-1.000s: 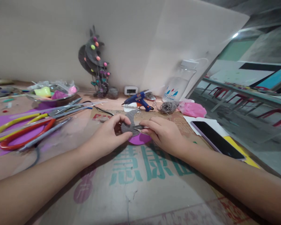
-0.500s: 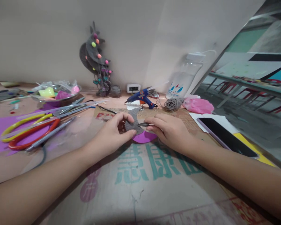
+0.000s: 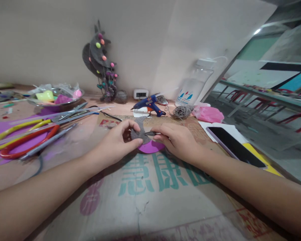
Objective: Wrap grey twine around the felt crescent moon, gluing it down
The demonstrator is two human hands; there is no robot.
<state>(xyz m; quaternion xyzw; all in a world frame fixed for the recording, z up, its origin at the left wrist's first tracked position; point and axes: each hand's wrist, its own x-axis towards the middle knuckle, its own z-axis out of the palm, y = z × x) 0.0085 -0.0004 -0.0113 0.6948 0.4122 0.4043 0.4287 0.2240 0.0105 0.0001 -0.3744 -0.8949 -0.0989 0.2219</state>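
A grey, yarn-covered crescent is pinched between the thumb and fingers of my left hand. My right hand grips a small dark pointed tool, its tip against the crescent's right side. Just below both lies a bright purple piece, partly covered by the crescent and my fingers. Under my hands is a cardboard sheet printed with green characters. Behind them rests a blue glue gun, with a ball of grey yarn to its right.
Scissors with red and yellow handles and a metal bowl are at the left. A decorated grey crescent leans on the wall. A timer, bottle, pink bag and phone stand or lie beyond my hands.
The whole view has shifted slightly, so things appear a little further left. Both hands keep their holds on the crescent and the tool.
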